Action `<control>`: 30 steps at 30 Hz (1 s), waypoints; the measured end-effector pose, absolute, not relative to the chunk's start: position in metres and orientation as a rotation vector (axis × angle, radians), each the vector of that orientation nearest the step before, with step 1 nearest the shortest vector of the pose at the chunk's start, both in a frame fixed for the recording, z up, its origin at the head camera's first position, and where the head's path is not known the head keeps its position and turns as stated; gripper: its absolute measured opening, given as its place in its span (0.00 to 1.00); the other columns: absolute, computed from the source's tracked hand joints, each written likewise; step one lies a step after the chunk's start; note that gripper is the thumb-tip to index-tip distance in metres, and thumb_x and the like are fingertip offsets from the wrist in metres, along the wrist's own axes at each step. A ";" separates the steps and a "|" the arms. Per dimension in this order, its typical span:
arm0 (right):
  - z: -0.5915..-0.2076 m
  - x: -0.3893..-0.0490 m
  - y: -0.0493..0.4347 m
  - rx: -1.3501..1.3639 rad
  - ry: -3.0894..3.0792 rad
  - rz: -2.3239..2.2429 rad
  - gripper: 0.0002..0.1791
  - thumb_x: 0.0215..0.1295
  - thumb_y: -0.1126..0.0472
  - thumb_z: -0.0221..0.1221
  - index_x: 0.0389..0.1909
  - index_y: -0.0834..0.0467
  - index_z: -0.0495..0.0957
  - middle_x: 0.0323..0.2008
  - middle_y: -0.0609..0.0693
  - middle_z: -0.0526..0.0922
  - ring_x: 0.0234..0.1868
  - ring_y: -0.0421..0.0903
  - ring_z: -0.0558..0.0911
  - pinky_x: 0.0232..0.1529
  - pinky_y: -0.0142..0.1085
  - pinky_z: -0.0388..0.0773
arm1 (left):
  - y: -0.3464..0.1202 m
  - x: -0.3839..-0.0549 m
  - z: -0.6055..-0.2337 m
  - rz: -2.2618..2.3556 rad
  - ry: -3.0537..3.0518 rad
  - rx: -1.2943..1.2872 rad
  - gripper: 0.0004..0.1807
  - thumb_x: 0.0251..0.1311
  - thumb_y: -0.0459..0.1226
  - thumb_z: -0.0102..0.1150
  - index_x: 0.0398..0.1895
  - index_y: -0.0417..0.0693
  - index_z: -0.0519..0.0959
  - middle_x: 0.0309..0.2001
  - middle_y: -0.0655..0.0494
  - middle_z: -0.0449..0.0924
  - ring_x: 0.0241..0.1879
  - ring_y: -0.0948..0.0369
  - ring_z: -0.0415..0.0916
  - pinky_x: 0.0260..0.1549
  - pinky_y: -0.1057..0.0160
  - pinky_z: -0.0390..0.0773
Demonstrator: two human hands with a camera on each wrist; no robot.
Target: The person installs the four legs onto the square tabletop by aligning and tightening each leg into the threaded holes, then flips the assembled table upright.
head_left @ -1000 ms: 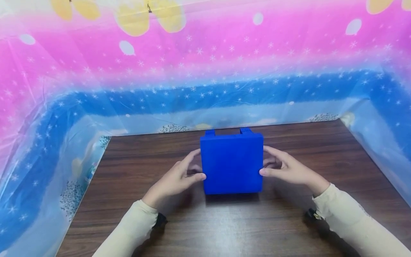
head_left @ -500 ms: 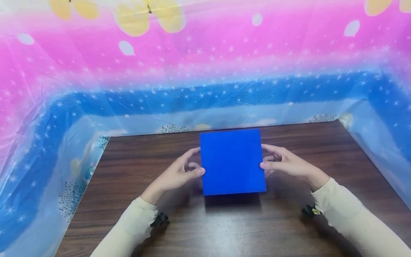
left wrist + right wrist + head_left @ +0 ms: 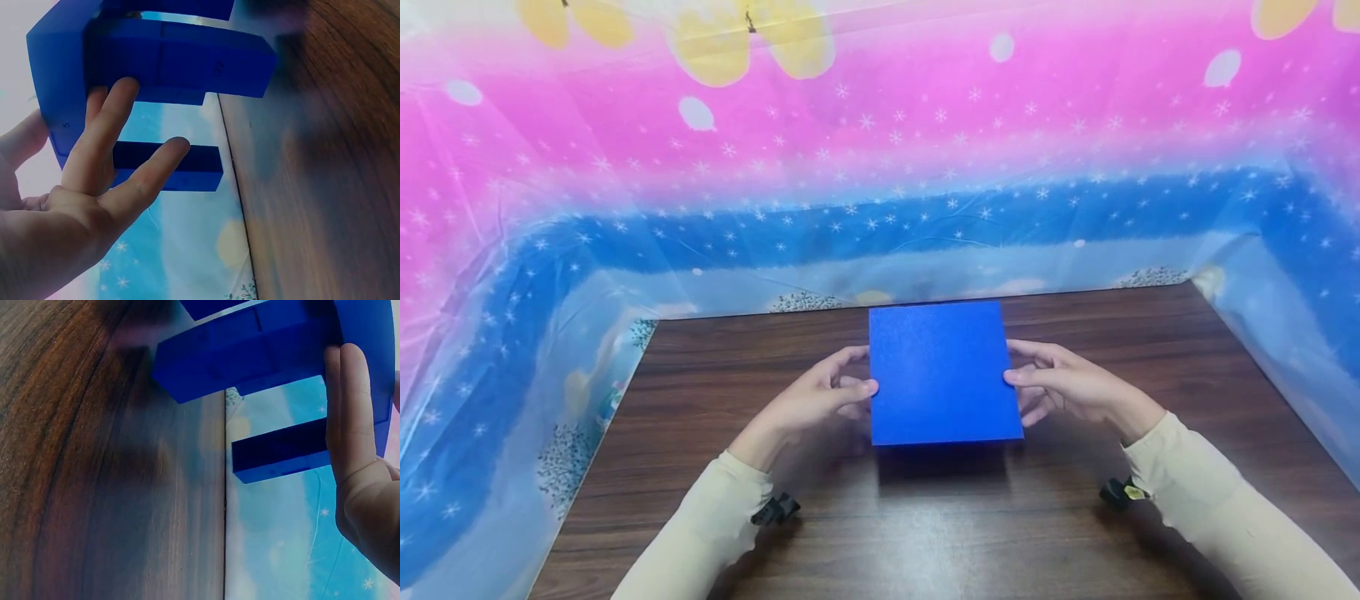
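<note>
A small blue stool [image 3: 945,372] with a smooth square top is held between both hands over the table. Its top faces up toward the head camera and hides the legs there. My left hand [image 3: 808,398] grips the left edge, thumb at the rim of the top and fingers along the side. On the opposite edge, my right hand [image 3: 1078,382] holds it the same way. The left wrist view shows a thick block leg [image 3: 181,59] pointing toward the table, with fingers against the stool's side. Similar legs [image 3: 219,353] appear in the right wrist view, beside two straight fingers.
The dark wood-grain table [image 3: 737,358] spreads under the stool. A pink and blue printed cloth [image 3: 850,150] hangs behind and on both sides. Small black devices sit at the left wrist [image 3: 777,508] and right wrist [image 3: 1118,493].
The stool has tipped so its top faces upward more. Two legs that showed past its far edge are now out of sight. Both hands kept hold and turned with it.
</note>
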State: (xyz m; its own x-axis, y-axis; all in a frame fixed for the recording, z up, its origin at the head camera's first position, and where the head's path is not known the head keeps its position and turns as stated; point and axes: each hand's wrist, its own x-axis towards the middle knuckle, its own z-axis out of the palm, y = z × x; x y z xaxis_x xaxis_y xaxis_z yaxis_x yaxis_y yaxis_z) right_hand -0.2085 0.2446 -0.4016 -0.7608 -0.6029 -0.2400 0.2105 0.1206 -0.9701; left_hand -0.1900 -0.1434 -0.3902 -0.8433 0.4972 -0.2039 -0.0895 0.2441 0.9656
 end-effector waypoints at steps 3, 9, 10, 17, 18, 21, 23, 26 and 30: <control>-0.405 -0.212 0.244 -0.347 1.757 -1.706 0.49 0.79 0.58 0.58 0.84 0.66 0.34 0.53 0.64 0.75 0.34 0.45 0.84 0.43 0.47 0.89 | -0.142 -0.193 -0.392 1.665 2.016 0.362 0.38 0.77 0.38 0.58 0.82 0.35 0.53 0.65 0.29 0.76 0.49 0.42 0.87 0.61 0.44 0.80; -0.416 -0.217 0.243 -0.320 1.648 -1.731 0.50 0.82 0.56 0.55 0.83 0.69 0.30 0.31 0.47 0.81 0.31 0.42 0.86 0.41 0.42 0.89 | -0.139 -0.196 -0.401 1.693 1.982 0.355 0.36 0.79 0.37 0.54 0.81 0.30 0.54 0.71 0.27 0.68 0.48 0.43 0.88 0.60 0.44 0.81; -0.417 -0.218 0.243 -0.322 1.637 -1.737 0.49 0.83 0.56 0.54 0.83 0.69 0.29 0.30 0.46 0.81 0.30 0.41 0.85 0.40 0.41 0.89 | -0.139 -0.197 -0.402 1.698 1.972 0.353 0.35 0.79 0.37 0.53 0.80 0.29 0.54 0.71 0.27 0.68 0.49 0.42 0.87 0.60 0.44 0.81; -0.423 -0.219 0.245 -0.326 1.622 -1.769 0.49 0.84 0.55 0.52 0.82 0.70 0.28 0.29 0.44 0.79 0.29 0.39 0.84 0.39 0.38 0.88 | -0.137 -0.199 -0.408 1.711 1.964 0.331 0.36 0.79 0.38 0.53 0.80 0.28 0.54 0.68 0.27 0.72 0.50 0.42 0.87 0.61 0.45 0.80; -0.424 -0.219 0.245 -0.328 1.633 -1.766 0.48 0.84 0.55 0.51 0.82 0.70 0.28 0.29 0.44 0.78 0.29 0.39 0.84 0.40 0.38 0.87 | -0.137 -0.199 -0.408 1.707 1.968 0.331 0.36 0.79 0.38 0.53 0.80 0.28 0.55 0.68 0.27 0.73 0.51 0.42 0.87 0.62 0.45 0.80; -0.425 -0.219 0.244 -0.349 1.735 -1.731 0.46 0.85 0.53 0.50 0.83 0.70 0.32 0.31 0.49 0.76 0.31 0.42 0.83 0.41 0.39 0.87 | -0.138 -0.199 -0.407 1.679 2.027 0.332 0.35 0.79 0.40 0.55 0.79 0.29 0.57 0.68 0.29 0.74 0.54 0.42 0.85 0.64 0.44 0.78; -0.425 -0.217 0.244 -0.407 1.905 -1.666 0.43 0.85 0.52 0.50 0.84 0.69 0.38 0.41 0.56 0.80 0.37 0.45 0.84 0.44 0.42 0.88 | -0.140 -0.199 -0.406 1.622 2.141 0.374 0.36 0.78 0.42 0.57 0.79 0.30 0.60 0.67 0.32 0.76 0.57 0.41 0.83 0.64 0.42 0.77; -0.424 -0.212 0.243 -0.567 2.245 -1.524 0.39 0.84 0.50 0.52 0.85 0.63 0.48 0.65 0.66 0.75 0.55 0.54 0.84 0.55 0.52 0.85 | -0.144 -0.196 -0.405 1.493 2.409 0.498 0.37 0.76 0.46 0.61 0.80 0.37 0.64 0.71 0.38 0.74 0.68 0.44 0.75 0.66 0.40 0.75; -0.423 -0.206 0.245 -0.823 2.649 -1.338 0.39 0.80 0.54 0.60 0.85 0.52 0.55 0.81 0.58 0.60 0.77 0.62 0.65 0.66 0.66 0.72 | -0.145 -0.190 -0.408 1.332 2.709 0.760 0.41 0.71 0.50 0.67 0.82 0.49 0.63 0.82 0.49 0.59 0.81 0.48 0.53 0.73 0.34 0.62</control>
State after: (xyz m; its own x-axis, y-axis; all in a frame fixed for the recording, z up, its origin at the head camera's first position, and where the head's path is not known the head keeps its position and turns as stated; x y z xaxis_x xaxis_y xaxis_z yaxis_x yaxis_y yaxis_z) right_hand -0.2055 0.2446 -0.4232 -0.8555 -0.4859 0.1791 -0.4325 0.4801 -0.7632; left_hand -0.1901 -0.1452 -0.4077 -0.8804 0.4369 0.1846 0.4129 0.5146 0.7515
